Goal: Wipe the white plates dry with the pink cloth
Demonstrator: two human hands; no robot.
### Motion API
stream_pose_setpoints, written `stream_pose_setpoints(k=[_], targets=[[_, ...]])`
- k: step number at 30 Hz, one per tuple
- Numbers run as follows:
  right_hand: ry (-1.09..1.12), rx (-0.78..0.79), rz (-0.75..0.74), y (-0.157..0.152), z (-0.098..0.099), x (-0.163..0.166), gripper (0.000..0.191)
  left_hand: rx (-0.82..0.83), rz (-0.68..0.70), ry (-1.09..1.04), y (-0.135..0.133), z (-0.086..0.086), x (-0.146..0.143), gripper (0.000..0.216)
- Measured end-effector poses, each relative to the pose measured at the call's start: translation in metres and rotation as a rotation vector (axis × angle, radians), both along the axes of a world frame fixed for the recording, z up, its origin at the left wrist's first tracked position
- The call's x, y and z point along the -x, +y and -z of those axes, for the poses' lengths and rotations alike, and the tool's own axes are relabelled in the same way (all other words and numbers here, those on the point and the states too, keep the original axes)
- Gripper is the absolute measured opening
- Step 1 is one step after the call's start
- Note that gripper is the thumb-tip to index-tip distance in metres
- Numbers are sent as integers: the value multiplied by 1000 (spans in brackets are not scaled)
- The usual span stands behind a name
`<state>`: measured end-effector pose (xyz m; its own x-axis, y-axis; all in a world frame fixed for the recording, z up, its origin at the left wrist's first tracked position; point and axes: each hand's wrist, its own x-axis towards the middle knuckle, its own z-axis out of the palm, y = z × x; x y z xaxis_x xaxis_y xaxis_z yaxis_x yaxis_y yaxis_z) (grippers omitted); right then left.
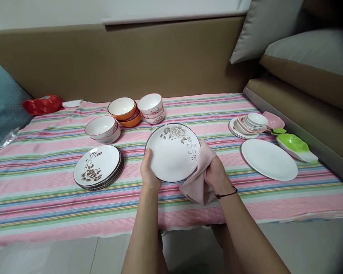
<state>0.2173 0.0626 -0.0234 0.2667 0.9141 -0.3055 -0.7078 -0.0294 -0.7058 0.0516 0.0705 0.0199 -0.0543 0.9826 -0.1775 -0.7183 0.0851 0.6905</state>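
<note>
A white round plate [171, 156] with a dark rim and a brown flower print is held up in front of me, tilted toward my view. My left hand [150, 171] grips its lower left edge, thumb on the face and the other fingers hidden behind. On the right side, my right hand [218, 175] is closed on a pink cloth [200, 182], which is wrapped over the plate's right rim. To the left lies a stack of similar flowered plates [98, 167] on the striped cloth.
Behind stand stacked white bowls [101, 127], orange bowls [122, 107] and red-rimmed bowls [151, 102]. At right are an oval white plate [268, 160], a green leaf-shaped dish [295, 146], and small stacked dishes [250, 123]. Red fabric [42, 104] lies far left; cushions [311, 53] rise at right.
</note>
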Motion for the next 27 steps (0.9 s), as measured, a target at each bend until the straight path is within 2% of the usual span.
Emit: stream_pose_setpoints(k=[4, 14, 20, 24, 27], targets=[[-4, 53, 3, 0, -1, 0, 21, -27, 26, 10, -1, -1, 0, 42], [-33, 21, 31, 1, -2, 1, 20, -34, 72, 14, -2, -2, 0, 43], [-123, 27, 44, -2, -1, -4, 16, 48, 158, 12, -3, -2, 0, 43], [-172, -33, 38, -5, -5, -4, 12, 69, 112, -41, -4, 1, -4, 47], [-170, -19, 27, -7, -10, -1, 16, 43, 65, -83, -4, 1, -7, 49]])
